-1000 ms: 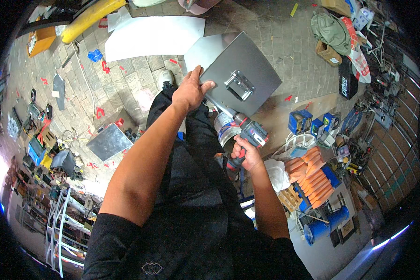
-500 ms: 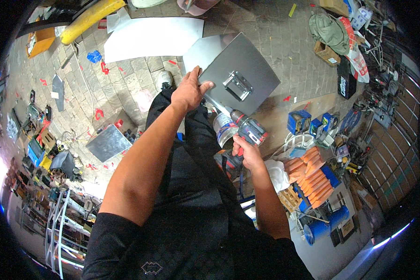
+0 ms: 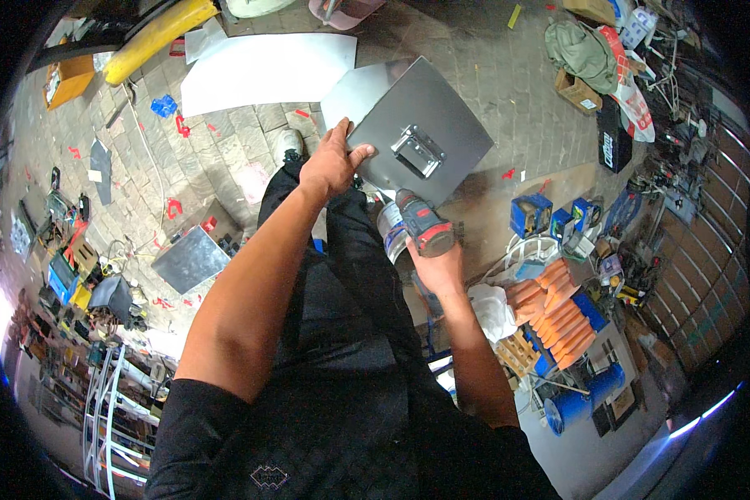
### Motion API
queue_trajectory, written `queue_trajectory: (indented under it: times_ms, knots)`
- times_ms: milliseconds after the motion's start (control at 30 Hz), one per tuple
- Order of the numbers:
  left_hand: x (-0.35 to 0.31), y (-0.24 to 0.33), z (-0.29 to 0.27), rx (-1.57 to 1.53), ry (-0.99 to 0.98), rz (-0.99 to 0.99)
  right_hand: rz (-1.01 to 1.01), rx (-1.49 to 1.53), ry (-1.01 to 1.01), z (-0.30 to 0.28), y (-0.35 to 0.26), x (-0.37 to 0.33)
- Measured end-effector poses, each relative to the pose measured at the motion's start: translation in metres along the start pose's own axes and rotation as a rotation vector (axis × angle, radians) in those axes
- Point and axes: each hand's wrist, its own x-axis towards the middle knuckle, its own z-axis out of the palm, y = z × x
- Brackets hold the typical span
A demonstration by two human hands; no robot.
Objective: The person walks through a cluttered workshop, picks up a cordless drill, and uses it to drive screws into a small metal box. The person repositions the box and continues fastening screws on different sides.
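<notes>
A grey sheet-metal box (image 3: pixel 462 137) with a shiny folding handle (image 3: pixel 419 152) on its facing side sits tilted in front of me. My left hand (image 3: pixel 332 165) grips the box's near left edge, thumb on the handle side and fingers over the adjoining panel. In my right hand (image 3: pixel 438 265) is a red-and-black cordless drill (image 3: pixel 426 227), just below the box's lower edge. The drill's nose points up toward that edge; whether it touches the metal I cannot tell. Partly hidden behind the drill stands a round tin (image 3: pixel 391 227).
A white sheet (image 3: pixel 267 73) lies on the paved floor beyond the box, near a yellow cylinder (image 3: pixel 160 39). To the left rests another metal box (image 3: pixel 190 260). Orange stacked pieces (image 3: pixel 556 321), blue boxes (image 3: pixel 531 217) and a blue drum (image 3: pixel 582 400) stand at right.
My right hand has swung the drill round, so its body stands more upright and its rear faces me more. My left hand keeps its hold on the box, which has barely shifted.
</notes>
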Motion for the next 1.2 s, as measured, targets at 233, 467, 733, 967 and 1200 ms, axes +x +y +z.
queue_trajectory:
  times_ms: [233, 467, 733, 967, 1200]
  knots:
    - [0.005, 0.016, -0.013, 0.085, -0.046, -0.070, 0.115, 0.030, -0.051, -0.013, -0.026, 0.000]
    - [0.042, 0.045, -0.007, 0.097, 0.006, -0.076, 0.082, -0.080, -0.091, -0.026, -0.034, 0.012]
    - [0.037, 0.032, -0.001, 0.105, 0.083, 0.043, -0.026, -0.190, -0.081, -0.034, -0.034, 0.013]
    - [0.042, 0.034, -0.001, 0.075, 0.099, 0.059, -0.042, -0.208, -0.024, -0.029, -0.028, 0.016]
    - [0.035, 0.039, -0.011, 0.037, 0.028, 0.012, -0.074, -0.218, -0.069, -0.035, -0.031, 0.018]
